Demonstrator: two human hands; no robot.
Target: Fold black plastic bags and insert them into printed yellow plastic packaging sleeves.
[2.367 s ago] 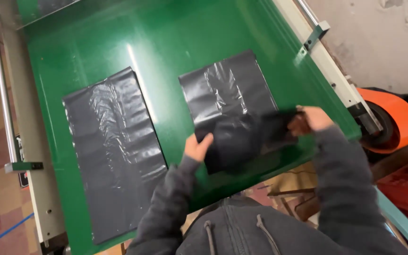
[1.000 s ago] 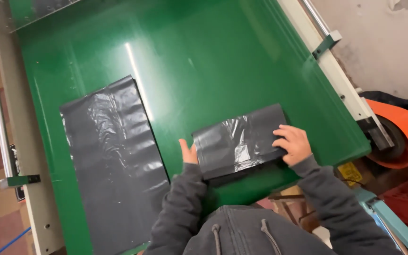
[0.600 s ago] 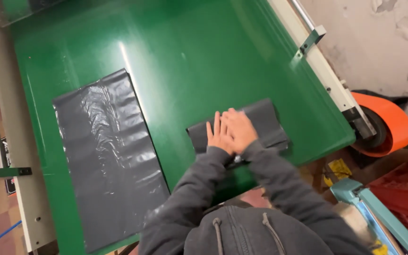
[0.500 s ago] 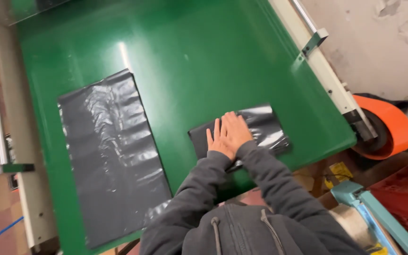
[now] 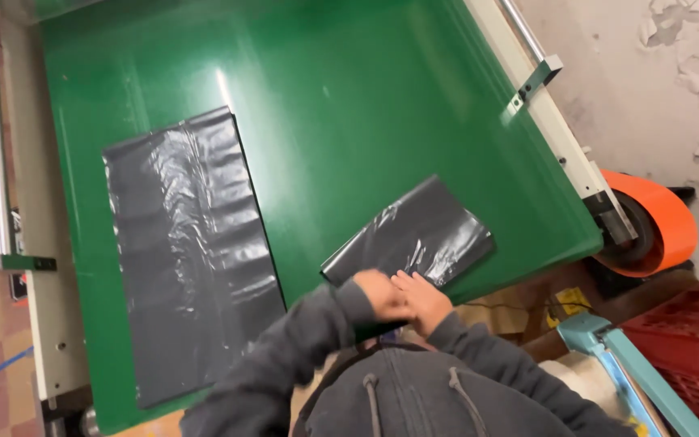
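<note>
While both hands meet at the near edge of the green table (image 5: 349, 97), the folded black plastic bag (image 5: 414, 235) lies just beyond them, stretching from the hands toward two o'clock and stopping short of the table's right edge. The left hand (image 5: 383, 294) curls at the bag's near corner, fingers bent over the plastic in what looks like a pinch, though the exact grip is partly hidden. The right hand (image 5: 422, 299) sits just beside it at three o'clock, touching the left hand, its fingers flat and pressing on the bag's lower edge; whether it grasps the plastic I cannot tell. Grey hooded sleeves (image 5: 301, 356) run back toward six o'clock.

At nine o'clock from the hands, well apart, a second black bag (image 5: 192, 259) lies spread flat and unfolded on the table. Off the table's right side, at three o'clock, an orange roll (image 5: 657, 218) sits below the white side rail (image 5: 560, 137). A red crate (image 5: 689, 332) stands at four o'clock.
</note>
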